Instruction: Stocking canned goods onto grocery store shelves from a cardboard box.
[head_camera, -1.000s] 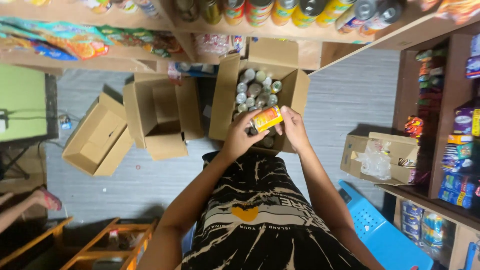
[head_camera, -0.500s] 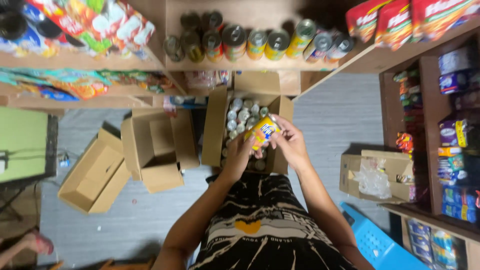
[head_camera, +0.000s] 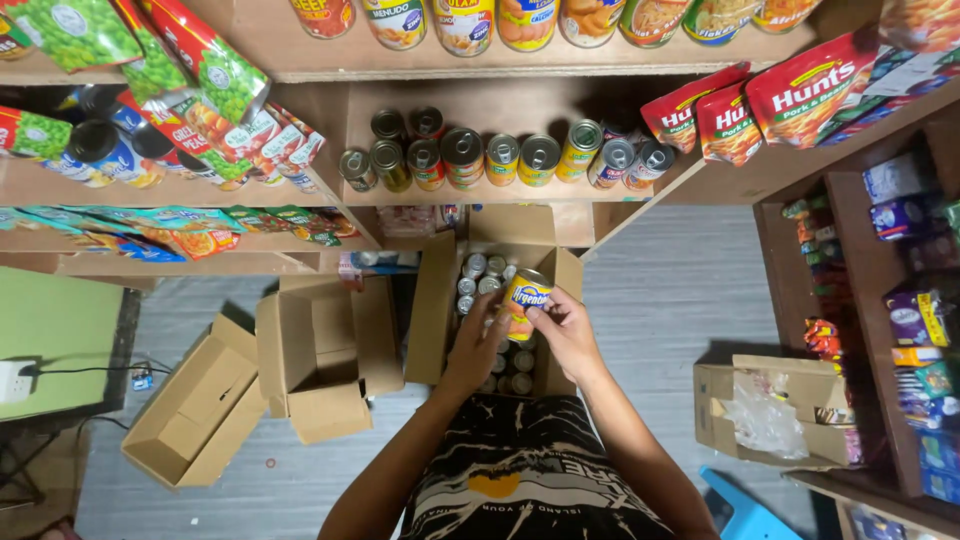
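Both hands hold one tin can w/ a yellow label (head_camera: 526, 296), up in the air just over the open carton of cans (head_camera: 440, 310), at the carton's far-right corner, below the front edge of the mid shelf w/ tin cans (head_camera: 500, 195).

Right hand (head_camera: 562, 325): fingers curled round the can's right side and lower rim, thumb on the label, closed on it. Left hand (head_camera: 482, 345): comes up from below-left, fingers under/behind the can's left side, partly hidden by the can, so can't tell exactly how tight it grips. Both forearms reach fwd from the body, elbows bent, wrists close together. Can is tilted, its top end pointing away toward the shelf.

Handling, as a guess: rigid metal, fairly heavy for its size if full, won't crush. Label paper looks smooth, may slip a bit; best taken round the cylinder wall, w/ a finger under the bottom rim as support. Dent risk if dropped onto the other cans below.

Around: more can tops show inside the carton, toward its far-left and near end. Two empty cardboard boxes: one (head_camera: 320, 360) just left of the carton, another (head_camera: 195, 410) further left on the grey floor (head_camera: 660, 290). Box w/ a plastic bag (head_camera: 770, 415) well apart at right, by the right-side shelving. Red pouches (head_camera: 770, 95) on the upper right shelf.
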